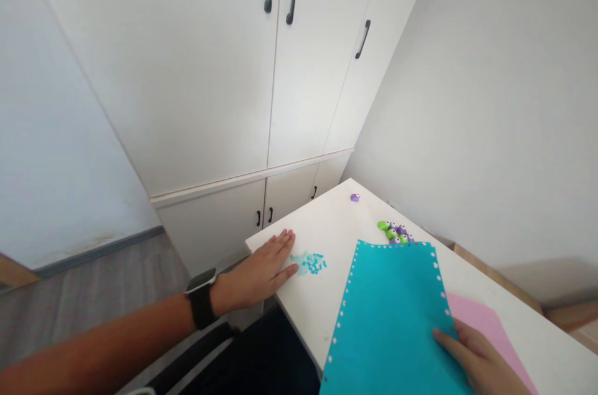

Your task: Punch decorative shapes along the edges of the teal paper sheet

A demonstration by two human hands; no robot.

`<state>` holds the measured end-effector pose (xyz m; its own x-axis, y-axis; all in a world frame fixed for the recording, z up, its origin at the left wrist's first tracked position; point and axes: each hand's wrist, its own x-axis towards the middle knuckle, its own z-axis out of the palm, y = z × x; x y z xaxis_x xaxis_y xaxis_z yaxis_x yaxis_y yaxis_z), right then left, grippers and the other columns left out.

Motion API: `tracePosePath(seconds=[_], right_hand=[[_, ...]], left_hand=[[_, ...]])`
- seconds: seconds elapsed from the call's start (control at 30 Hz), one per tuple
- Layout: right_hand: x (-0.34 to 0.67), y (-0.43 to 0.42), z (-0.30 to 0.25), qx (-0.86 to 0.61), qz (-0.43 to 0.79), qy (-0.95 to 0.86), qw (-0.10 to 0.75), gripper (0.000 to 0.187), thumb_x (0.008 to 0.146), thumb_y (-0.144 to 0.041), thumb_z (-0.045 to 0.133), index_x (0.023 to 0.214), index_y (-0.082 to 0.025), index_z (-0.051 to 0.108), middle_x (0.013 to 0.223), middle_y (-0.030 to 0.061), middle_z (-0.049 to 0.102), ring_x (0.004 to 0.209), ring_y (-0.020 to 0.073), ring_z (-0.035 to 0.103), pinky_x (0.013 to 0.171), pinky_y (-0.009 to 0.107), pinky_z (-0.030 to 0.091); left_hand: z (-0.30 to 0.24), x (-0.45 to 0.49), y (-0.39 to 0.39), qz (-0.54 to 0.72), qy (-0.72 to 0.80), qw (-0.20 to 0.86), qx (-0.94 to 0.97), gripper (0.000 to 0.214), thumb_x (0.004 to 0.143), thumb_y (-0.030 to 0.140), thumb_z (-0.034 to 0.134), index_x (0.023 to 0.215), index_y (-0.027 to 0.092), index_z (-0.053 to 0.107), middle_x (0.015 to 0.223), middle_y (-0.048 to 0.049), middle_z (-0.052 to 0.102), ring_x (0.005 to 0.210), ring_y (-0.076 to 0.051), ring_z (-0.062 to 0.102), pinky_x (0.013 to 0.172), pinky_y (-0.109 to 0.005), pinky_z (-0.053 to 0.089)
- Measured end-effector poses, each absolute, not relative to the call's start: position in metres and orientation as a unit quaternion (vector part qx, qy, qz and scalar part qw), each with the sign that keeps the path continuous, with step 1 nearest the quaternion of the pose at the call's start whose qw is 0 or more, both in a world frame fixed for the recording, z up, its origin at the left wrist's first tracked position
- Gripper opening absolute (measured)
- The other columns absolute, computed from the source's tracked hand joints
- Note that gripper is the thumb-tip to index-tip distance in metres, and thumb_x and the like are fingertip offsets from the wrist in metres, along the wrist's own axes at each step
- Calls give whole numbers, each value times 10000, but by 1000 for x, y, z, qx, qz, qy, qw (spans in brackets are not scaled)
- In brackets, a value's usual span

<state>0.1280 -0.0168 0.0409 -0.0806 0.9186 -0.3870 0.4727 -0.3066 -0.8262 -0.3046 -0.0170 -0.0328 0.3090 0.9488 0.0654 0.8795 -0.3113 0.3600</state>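
Note:
My left hand (pixel 268 267) lies flat near the table's left edge, fingers stretched out. Right beside its fingertips is a scatter of small teal paper bits (pixel 314 263). My right hand (pixel 476 354) grips the right edge of a teal sheet of paper (pixel 392 314), thumb on top and the other fingers hidden behind it. Rows of small punched holes run along the sheet's edges. Just past its far edge sit several small green and purple hole punches (pixel 396 232) with eye-like dots, bunched together. A lone purple one (pixel 355 197) lies near the far corner.
The white table (pixel 336 227) has a pink sheet (pixel 481 320) on its right, partly under the teal one. White cabinets (pixel 210 71) with dark handles stand beyond the table. A grey wall (pixel 504 102) borders the right side, and a dark chair (pixel 261 357) is below.

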Motion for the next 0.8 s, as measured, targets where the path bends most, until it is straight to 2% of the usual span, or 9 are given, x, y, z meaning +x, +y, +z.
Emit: tracePosePath(seconds=[0.23, 0.43, 0.67, 0.8], right_hand=[[94, 3, 64, -575, 545, -577, 197, 476, 784, -524, 628, 1089, -177, 742, 1078, 86, 759, 990, 328, 703, 909, 413, 538], [101, 2, 53, -564, 606, -504, 245, 435, 783, -475, 665, 1091, -178, 742, 1055, 96, 763, 933, 312, 717, 877, 404, 539], [96, -15, 40, -560, 642, -427, 302, 411, 723, -446, 731, 1025, -170, 765, 961, 116, 777, 911, 327, 720, 849, 422, 543], [102, -28, 30, -576, 635, -385, 342, 446, 690, -466, 752, 1015, -161, 762, 957, 124, 777, 916, 329, 725, 829, 419, 558]], left_hand=[[-26, -272, -1, 106, 519, 133, 838, 858, 951, 676, 267, 1568, 98, 118, 1627, -166, 68, 1506, -272, 56, 1218, -409, 113], [-21, -264, 17, 117, 451, 178, 867, 826, 959, 653, 296, 1576, 141, 99, 1633, -141, 95, 1506, -278, 94, 1217, -401, 112], [-13, -261, 35, 149, 328, 230, 904, 694, 993, 539, 364, 1564, 174, 215, 1616, -110, 211, 1491, -295, 180, 1220, -419, 115], [-5, -267, 40, 188, 323, 310, 875, 605, 1010, 502, 349, 1532, 198, 326, 1590, -78, 323, 1469, -251, 270, 1213, -366, 174]])
